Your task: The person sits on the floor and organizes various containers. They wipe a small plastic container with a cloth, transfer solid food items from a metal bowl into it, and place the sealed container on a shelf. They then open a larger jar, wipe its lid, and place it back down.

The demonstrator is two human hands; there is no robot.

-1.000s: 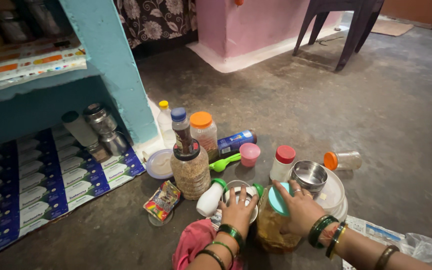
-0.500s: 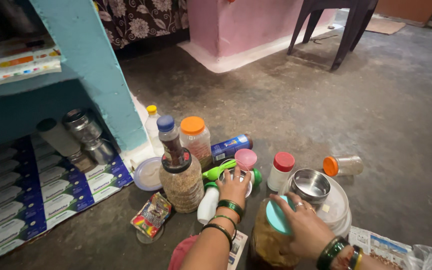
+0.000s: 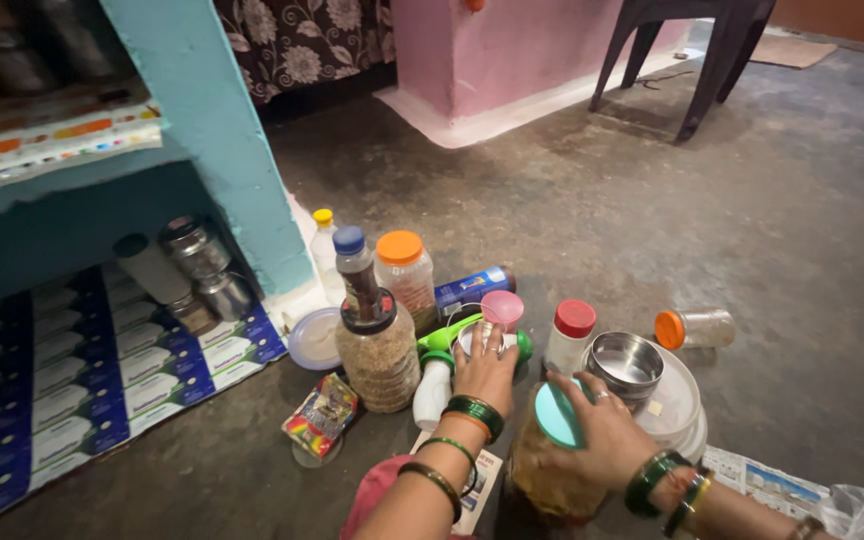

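Observation:
My left hand is closed over a small clear round container on the floor, between a white bottle with a green cap and a pink cup. My right hand grips the teal lid of a large plastic jar of yellowish contents just in front of me. Both wrists carry green and gold bangles.
Around them stand a grain jar with a dark bottle on top, an orange-lidded jar, a red-capped white bottle, a steel bowl on white lids, a lying orange-capped jar, a snack packet. A blue shelf with steel tins stands left.
My left hand has slid the small clear container away from me, toward the pink cup. My right hand has stayed on the teal lid. The view shifted slightly.

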